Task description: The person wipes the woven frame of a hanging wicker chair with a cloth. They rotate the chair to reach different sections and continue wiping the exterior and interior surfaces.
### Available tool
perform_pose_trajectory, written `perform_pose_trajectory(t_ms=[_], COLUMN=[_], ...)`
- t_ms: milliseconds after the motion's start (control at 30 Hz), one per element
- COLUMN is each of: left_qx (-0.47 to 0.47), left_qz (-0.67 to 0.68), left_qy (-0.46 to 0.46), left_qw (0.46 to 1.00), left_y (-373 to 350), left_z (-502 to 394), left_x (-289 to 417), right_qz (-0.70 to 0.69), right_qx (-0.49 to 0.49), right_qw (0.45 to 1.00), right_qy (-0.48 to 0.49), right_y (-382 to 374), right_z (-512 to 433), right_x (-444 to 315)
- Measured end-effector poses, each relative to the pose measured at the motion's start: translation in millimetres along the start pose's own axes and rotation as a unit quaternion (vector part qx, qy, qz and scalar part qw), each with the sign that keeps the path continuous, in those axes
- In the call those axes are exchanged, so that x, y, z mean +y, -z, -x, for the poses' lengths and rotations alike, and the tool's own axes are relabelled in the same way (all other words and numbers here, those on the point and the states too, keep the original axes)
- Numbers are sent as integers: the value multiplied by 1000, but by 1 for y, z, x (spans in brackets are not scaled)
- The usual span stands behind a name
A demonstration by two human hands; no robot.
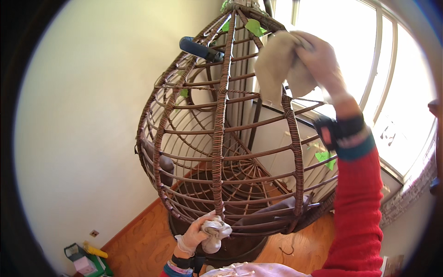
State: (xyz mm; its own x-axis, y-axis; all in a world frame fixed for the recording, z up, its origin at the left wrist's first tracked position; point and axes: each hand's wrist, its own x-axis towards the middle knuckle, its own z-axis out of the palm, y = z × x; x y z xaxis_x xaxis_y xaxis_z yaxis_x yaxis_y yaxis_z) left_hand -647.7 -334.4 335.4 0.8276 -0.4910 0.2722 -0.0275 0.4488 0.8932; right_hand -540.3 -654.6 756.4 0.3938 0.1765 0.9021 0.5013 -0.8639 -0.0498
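Observation:
A brown wicker hanging egg chair (pixel 218 138) fills the middle of the view. My right hand (pixel 320 59) is raised at its upper right, gripping a beige cloth (pixel 277 62) that hangs in front of the frame; whether the cloth touches the ribs I cannot tell. Low at the chair's front, my left hand (pixel 197 232), in a thin translucent glove, holds a crumpled greyish-white cloth (pixel 216 232) by the foot of the central rib. Both wrists wear black bands. A dark blue flat object with a black end (pixel 197 48) sits at the upper left ribs.
Green artificial leaves (pixel 254 27) cling to the chair. A dark cushion (pixel 270 211) lies inside it. Bright windows (pixel 339 41) stand at the right, a pale wall (pixel 86 104) at the left. Boxes and a yellow roll-like item (pixel 95 250) rest on the wooden floor (pixel 138 239).

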Motion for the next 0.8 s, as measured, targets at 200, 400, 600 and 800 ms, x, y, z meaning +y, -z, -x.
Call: perform_pose_trajectory(t_ms=[200, 400, 600, 800], left_qx=[-117, -83, -62, -25], left_qz=[-142, -120, -136, -117], left_qy=[-35, 7, 6, 26], left_qw=[982, 989, 989, 992], left_y=[17, 9, -2, -10], left_z=[-21, -22, -22, -21], left_x=[1, 4, 13, 15], right_qz=[166, 102, 38, 2], right_qx=[-99, -97, -55, 1], right_qw=[981, 990, 997, 1000], right_qy=[14, -9, -34, 9], right_y=[-93, -94, -77, -61], right_z=[-44, 1, 40, 78], right_x=[18, 6, -3, -7])
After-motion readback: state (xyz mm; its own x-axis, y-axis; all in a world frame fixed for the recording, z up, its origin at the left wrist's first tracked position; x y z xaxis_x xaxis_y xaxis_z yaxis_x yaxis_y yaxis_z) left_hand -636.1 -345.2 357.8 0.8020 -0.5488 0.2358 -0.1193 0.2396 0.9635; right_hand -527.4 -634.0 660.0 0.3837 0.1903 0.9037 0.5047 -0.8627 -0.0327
